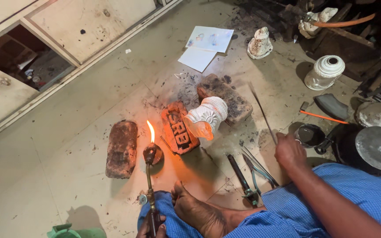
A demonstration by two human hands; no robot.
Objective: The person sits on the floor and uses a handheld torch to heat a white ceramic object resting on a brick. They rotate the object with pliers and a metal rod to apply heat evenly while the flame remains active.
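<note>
- On the floor, the right hand [289, 152] pinches a thin rod [261, 112] near the white vessel [207, 117] on bricks [179, 128].
- The left hand [151, 228] grips the lit torch [150, 176].

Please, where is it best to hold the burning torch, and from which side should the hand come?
Probably the lower pipe of the torch, near the valve, from the person's side. The flame points away at the far end, and the left hand already holds it low.
</note>
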